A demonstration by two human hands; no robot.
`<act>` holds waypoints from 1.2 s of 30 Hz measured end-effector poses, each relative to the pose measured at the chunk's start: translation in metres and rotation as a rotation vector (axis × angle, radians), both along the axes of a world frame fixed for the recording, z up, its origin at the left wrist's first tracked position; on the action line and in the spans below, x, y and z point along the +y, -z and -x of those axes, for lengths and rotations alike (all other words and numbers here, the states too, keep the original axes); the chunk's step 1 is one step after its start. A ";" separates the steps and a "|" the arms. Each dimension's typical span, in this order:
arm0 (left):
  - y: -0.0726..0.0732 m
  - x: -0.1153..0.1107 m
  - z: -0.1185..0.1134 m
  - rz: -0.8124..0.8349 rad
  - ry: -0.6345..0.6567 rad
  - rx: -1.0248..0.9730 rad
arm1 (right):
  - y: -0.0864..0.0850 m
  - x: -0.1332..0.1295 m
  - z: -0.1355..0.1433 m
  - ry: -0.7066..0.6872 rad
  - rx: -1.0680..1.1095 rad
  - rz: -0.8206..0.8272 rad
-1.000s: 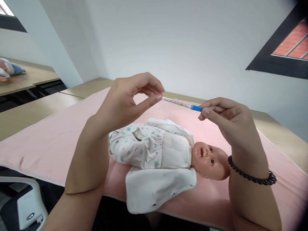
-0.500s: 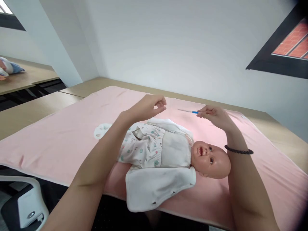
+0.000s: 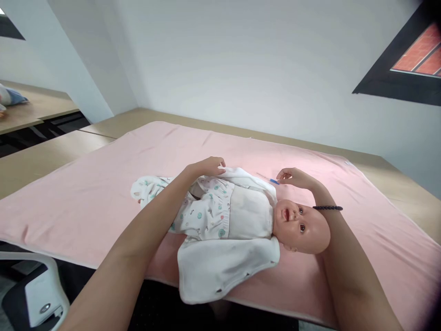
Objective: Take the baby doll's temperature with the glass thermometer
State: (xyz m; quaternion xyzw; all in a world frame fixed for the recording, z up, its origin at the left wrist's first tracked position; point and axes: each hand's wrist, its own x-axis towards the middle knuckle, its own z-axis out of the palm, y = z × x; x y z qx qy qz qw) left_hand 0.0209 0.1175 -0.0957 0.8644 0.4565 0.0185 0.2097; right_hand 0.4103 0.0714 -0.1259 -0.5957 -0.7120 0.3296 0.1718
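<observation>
A baby doll [image 3: 301, 227] lies on its back on a pink cloth [image 3: 103, 184], head to the right. It wears patterned trousers [image 3: 206, 211] and a white jacket [image 3: 227, 264] spread open at both sides. My left hand [image 3: 212, 166] has its fingers closed on the far edge of the jacket. A thermometer [image 3: 274, 181] with a blue end is beside the doll's far shoulder. My right hand [image 3: 291, 177] is at that blue end, fingers curled; whether it still grips it is unclear.
A white and black chair [image 3: 44, 294] stands at the lower left. On another table [image 3: 51, 101] at the far left lies a blue and white item [image 3: 14, 96]. The wall rises behind the cloth.
My left hand has come down onto the far jacket edge. My right hand and the thermometer have moved down and slightly left, nearer the doll.
</observation>
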 end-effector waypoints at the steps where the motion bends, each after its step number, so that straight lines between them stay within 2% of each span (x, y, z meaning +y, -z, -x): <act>1: -0.001 0.000 0.000 -0.016 0.007 -0.026 | -0.006 -0.004 0.003 -0.024 0.007 0.025; 6: -0.008 -0.001 0.001 -0.051 -0.006 -0.224 | -0.037 -0.025 0.025 -0.238 0.071 0.233; 9: -0.016 -0.004 0.002 -0.020 -0.011 -0.301 | -0.046 -0.031 0.031 -0.427 0.112 0.315; 11: -0.021 -0.006 0.004 0.002 -0.007 -0.323 | -0.048 -0.031 0.030 -0.490 0.108 0.294; 15: -0.036 -0.008 0.014 0.022 -0.030 -0.379 | -0.053 -0.031 0.024 -0.500 0.116 0.236; 20: -0.067 -0.021 0.039 0.016 -0.056 -0.451 | -0.072 -0.041 0.028 -0.631 0.211 0.154; 23: -0.089 -0.032 0.058 0.036 -0.037 -0.368 | -0.088 -0.054 0.039 -0.715 0.211 0.099; 25: -0.100 -0.039 0.069 0.093 0.021 -0.269 | -0.099 -0.064 0.049 -0.755 0.170 0.104; 29: -0.110 -0.050 0.081 0.270 0.151 -0.109 | -0.113 -0.081 0.069 -0.842 0.112 0.223; 32: -0.115 -0.058 0.080 0.298 0.217 0.011 | -0.125 -0.093 0.081 -0.904 0.108 0.235; 36: -0.117 -0.081 0.063 0.185 0.272 0.129 | -0.135 -0.125 0.102 -0.894 0.017 0.157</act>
